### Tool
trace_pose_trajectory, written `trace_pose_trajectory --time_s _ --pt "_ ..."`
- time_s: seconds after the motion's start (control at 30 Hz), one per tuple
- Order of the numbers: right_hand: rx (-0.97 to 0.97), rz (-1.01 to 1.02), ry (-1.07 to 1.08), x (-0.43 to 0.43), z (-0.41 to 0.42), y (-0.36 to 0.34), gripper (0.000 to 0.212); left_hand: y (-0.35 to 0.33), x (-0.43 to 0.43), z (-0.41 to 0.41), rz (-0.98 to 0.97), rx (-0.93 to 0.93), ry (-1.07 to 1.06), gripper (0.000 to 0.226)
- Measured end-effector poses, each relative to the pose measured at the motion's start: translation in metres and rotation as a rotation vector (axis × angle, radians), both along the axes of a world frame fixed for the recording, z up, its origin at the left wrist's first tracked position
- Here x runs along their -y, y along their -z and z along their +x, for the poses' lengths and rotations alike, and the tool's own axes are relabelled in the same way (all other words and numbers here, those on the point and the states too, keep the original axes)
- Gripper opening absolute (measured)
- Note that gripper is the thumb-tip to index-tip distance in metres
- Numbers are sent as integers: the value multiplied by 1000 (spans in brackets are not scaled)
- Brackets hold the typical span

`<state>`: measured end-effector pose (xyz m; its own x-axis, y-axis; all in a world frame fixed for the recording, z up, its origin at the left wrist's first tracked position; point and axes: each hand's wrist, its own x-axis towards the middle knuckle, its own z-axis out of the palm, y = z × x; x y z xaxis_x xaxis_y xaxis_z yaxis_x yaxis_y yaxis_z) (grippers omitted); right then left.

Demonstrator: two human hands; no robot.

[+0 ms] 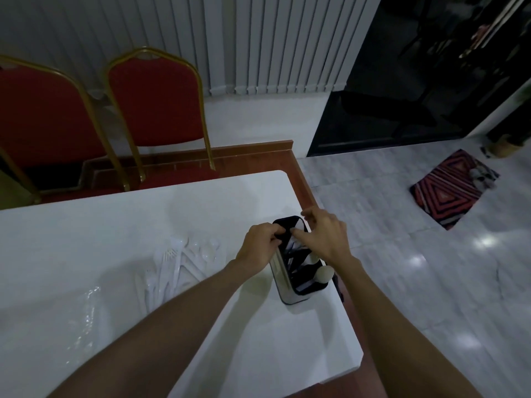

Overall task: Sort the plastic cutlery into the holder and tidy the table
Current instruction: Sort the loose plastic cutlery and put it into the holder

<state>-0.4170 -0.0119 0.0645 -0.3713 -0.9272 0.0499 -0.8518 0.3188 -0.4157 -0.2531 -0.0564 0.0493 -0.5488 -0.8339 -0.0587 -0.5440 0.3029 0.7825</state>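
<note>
A black and metal cutlery holder (284, 285) stands near the right edge of the white table (115, 225). White plastic cutlery sticks up inside it, with a round spoon bowl (324, 273) at its near end. My left hand (258, 247) pinches the holder's far rim. My right hand (324, 237) hovers over the holder's far end, its fingertips at the same rim; what it holds is hidden. A loose pile of white plastic cutlery (178, 262) lies on the table to the left of the holder.
A crumpled clear plastic wrapper (83, 317) lies at the near left. Two red chairs (155, 110) with gold frames stand behind the table. The table's right edge runs just beside the holder; a patterned mat (451, 188) lies on the tiled floor.
</note>
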Motion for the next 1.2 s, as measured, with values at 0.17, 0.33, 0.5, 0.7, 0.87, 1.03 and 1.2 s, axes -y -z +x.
trace_pose_trajectory --time_s 0.17,0.33,0.5,0.7,0.87,1.03,1.2 --pt "-41 -369 -107 20 42 -12 23 13 7 46 -38 -13 -173 25" --pt "167 -251 -365 40 125 7 20 39 4 131 -8 28 -423 23" --pt "248 187 -458 24 204 63 10 72 -17 215 82 134 -793 22" --pt "362 479 -297 -6 267 114 33 90 -39 265 405 261 -930 11" --pt "402 490 -205 -9 284 133 34 95 -38 271 495 320 -817 24" --pt "394 468 -71 -3 267 131 22 99 -39 281 541 284 -811 24" --pt "152 316 -104 2 281 119 30 98 -47 287 497 256 -817 16"
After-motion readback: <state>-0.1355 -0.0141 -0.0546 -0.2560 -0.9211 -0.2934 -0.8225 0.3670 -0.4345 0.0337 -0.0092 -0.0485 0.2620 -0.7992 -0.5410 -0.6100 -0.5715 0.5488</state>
